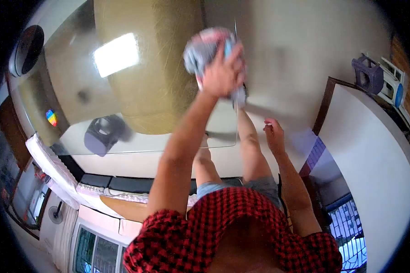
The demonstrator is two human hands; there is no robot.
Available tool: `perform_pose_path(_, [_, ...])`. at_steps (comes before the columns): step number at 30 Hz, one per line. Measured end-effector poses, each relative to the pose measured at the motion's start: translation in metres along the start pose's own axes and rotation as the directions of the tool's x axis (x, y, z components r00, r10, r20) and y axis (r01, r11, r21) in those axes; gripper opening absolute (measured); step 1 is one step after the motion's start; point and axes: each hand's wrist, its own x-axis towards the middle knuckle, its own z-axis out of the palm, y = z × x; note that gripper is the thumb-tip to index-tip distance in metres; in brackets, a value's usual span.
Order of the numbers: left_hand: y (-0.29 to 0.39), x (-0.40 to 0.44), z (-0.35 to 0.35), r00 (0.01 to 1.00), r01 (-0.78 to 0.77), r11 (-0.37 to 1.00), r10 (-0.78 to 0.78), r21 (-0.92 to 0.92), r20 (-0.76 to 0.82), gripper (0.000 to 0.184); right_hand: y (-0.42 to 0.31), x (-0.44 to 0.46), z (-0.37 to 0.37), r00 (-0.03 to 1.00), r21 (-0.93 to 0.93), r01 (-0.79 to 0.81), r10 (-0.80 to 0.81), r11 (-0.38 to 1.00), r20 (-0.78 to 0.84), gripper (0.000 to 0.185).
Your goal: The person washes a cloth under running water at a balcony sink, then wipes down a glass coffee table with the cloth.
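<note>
My left hand (223, 73) presses a bunched grey-and-pink cloth (200, 52) near the right edge of a glass tabletop (177, 142). Its fingers are spread over the cloth and slightly blurred; a light blue patch shows between them. Off the table's edge, above the floor, hangs my right hand (274, 132). The fingers there are loosely bent and nothing shows in them. Beneath the glass is a broad golden-brown surface (141, 100), and a bright patch of light reflects off the top.
A grey-purple stool (100, 139) stands by the glass at left, with a rainbow-coloured item (51, 117) farther left. A round dark object (29, 49) is at the far left. Stacked stools (368, 75) stand at right beside a curved white wall (364, 123). Cushioned seating (127, 185) lies behind me.
</note>
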Motion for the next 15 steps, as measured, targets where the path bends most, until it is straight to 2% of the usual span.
perform_pose_path(1, [-0.014,0.032,-0.007,0.998,0.001,1.000,0.001,0.030,-0.065,0.029,-0.002,0.004,-0.007,1.000,-0.001,0.000,0.000,1.000,0.010,0.017])
perform_pose_path(2, [-0.031,0.063,-0.003,0.981,-0.009,0.998,0.022,0.065,-0.195,0.029,-0.003,0.012,-0.011,1.000,-0.036,0.011,-0.011,0.999,-0.010,0.016])
perform_pose_path(3, [-0.036,0.084,-0.018,0.961,-0.047,0.983,0.092,0.176,-0.260,0.024,-0.004,0.023,-0.015,0.999,-0.072,0.021,-0.024,0.997,-0.032,0.016])
perform_pose_path(5, [-0.043,0.112,-0.025,0.983,-0.067,0.997,0.073,0.045,-0.166,0.073,-0.030,0.052,-0.028,0.999,-0.039,-0.004,0.003,0.999,-0.042,0.015])
perform_pose_path(6, [-0.036,0.106,-0.022,0.986,-0.060,0.998,0.065,0.035,-0.151,0.073,-0.039,0.064,-0.034,0.998,-0.007,-0.039,0.038,0.999,-0.048,0.015])
perform_pose_path(8, [-0.023,0.088,-0.014,0.990,0.025,0.963,0.014,0.267,-0.144,0.018,-0.038,0.097,-0.037,0.997,0.042,0.076,-0.075,0.996,-0.023,0.017])
perform_pose_path(9, [-0.020,0.068,0.005,0.985,0.038,0.967,0.006,0.252,-0.172,0.014,-0.052,0.112,-0.040,0.997,0.048,0.080,-0.080,0.996,-0.005,0.017])
perform_pose_path(11, [0.016,0.022,0.012,0.994,0.106,0.941,-0.096,0.323,-0.049,0.013,-0.090,0.126,-0.037,0.977,0.380,-0.169,0.104,0.909,0.187,0.030])
perform_pose_path(12, [0.032,0.000,0.018,0.988,0.125,0.949,-0.145,0.288,0.049,0.017,-0.095,0.124,-0.029,0.975,0.389,-0.171,0.098,0.905,0.200,0.030])
perform_pose_path(13, [0.044,-0.019,0.023,0.971,0.152,0.955,-0.192,0.256,0.140,0.025,-0.100,0.123,-0.021,0.914,0.436,-0.347,0.196,0.830,0.354,0.040])
perform_pose_path(14, [0.054,-0.036,0.025,0.974,0.174,0.971,-0.194,0.161,0.120,0.038,-0.105,0.123,-0.013,0.819,0.444,-0.515,0.268,0.733,0.507,0.050])
perform_pose_path(15, [0.063,-0.050,0.022,0.975,0.194,0.979,-0.200,0.064,0.099,0.053,-0.097,0.116,0.006,0.786,0.494,-0.523,0.169,0.694,0.595,0.065])
